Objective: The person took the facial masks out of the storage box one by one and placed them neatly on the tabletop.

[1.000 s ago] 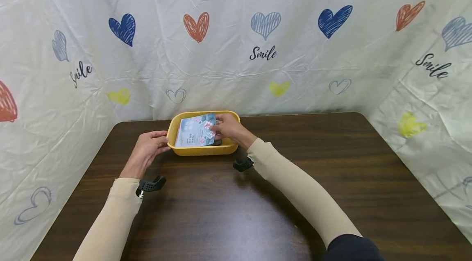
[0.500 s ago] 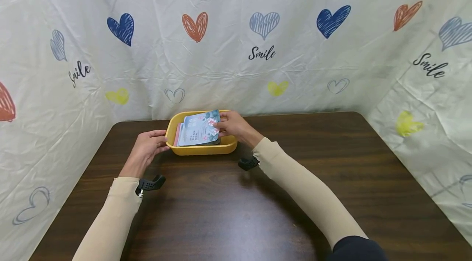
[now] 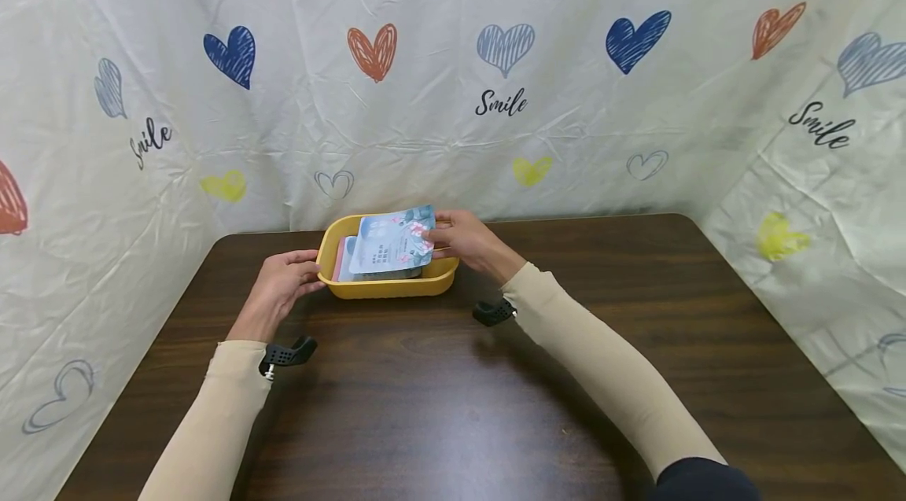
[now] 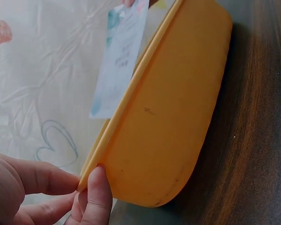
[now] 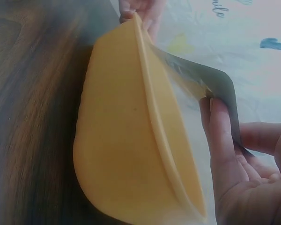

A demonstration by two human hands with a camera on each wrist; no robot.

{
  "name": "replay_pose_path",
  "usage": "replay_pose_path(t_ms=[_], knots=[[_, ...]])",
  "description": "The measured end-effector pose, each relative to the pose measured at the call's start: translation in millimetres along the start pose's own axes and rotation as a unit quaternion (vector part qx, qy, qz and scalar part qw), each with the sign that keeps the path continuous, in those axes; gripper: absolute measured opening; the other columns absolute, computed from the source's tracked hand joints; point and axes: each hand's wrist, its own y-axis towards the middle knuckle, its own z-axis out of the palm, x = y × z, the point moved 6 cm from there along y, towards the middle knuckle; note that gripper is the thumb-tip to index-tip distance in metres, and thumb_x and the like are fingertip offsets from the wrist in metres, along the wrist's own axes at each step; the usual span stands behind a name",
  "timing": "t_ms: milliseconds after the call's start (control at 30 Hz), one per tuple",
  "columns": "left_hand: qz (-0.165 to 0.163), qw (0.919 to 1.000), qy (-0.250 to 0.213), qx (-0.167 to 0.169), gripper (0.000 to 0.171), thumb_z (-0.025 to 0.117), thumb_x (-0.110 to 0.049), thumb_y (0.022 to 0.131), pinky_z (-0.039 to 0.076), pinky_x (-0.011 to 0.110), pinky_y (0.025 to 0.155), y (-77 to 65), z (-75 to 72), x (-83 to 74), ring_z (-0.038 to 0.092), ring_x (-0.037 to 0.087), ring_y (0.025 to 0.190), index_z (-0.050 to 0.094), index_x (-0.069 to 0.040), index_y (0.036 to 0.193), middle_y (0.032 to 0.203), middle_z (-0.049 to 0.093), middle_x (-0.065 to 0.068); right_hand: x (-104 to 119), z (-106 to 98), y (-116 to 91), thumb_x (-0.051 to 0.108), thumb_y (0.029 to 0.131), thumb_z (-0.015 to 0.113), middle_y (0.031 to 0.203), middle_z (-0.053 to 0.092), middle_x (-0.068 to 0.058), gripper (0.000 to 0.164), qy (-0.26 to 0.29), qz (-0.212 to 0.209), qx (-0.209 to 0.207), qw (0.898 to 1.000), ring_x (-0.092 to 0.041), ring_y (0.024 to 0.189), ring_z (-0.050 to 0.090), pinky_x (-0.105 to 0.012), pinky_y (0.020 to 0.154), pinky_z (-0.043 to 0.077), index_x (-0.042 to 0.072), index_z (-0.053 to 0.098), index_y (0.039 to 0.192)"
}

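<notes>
The yellow plastic basket (image 3: 389, 291) stands near the table's far edge. My left hand (image 3: 283, 281) pinches its left rim, thumb on the outer wall in the left wrist view. My right hand (image 3: 470, 237) grips the right edge of a flat light-blue packet (image 3: 389, 240) printed with flowers and small lettering. In the head view the packet tilts above the basket. Its grey back (image 5: 215, 77) faces the right wrist camera, thumb and fingers on either side. Under it, a pink-edged flat packet (image 3: 340, 261) and another bluish one lie in the basket, mostly hidden.
The dark brown wooden table (image 3: 425, 391) spreads out in front of the basket and to both sides. A white cloth (image 3: 439, 147) with hearts and "Smile" lettering hangs close behind the basket.
My right hand has drawn the light-blue packet up and to the right, uncovering more of the packets beneath. My left hand has stayed on the rim and the basket has barely moved.
</notes>
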Motion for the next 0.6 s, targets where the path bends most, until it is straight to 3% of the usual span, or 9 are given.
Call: replay_pose_path(t_ms=[400, 600], knots=[[-0.002, 1.0, -0.008, 0.001, 0.048, 0.057, -0.008, 0.103, 0.058, 0.023, 0.087, 0.1, 0.6, -0.3, 0.064, 0.02, 0.099, 0.046, -0.001, 0.149, 0.147, 0.046, 0.021, 0, -20, -13, 0.007, 0.1, 0.063, 0.109, 0.071, -0.011, 0.038, 0.02, -0.015, 0.01, 1.0, -0.019, 0.092, 0.071, -0.029, 0.076, 0.061, 0.002, 0.057, 0.138], [-0.002, 1.0, -0.005, 0.001, 0.049, 0.056, -0.008, 0.103, 0.058, 0.023, 0.088, -0.6, 0.7, 0.1, 0.063, 0.022, 0.103, 0.046, -0.001, 0.15, 0.147, 0.046, 0.021, -1, -31, -21, 0.006, 0.1, 0.063, 0.108, 0.072, -0.01, 0.041, 0.032, -0.021, 0.013, 0.999, -0.019, 0.092, 0.072, -0.03, 0.078, 0.061, 0.0, 0.055, 0.14]])
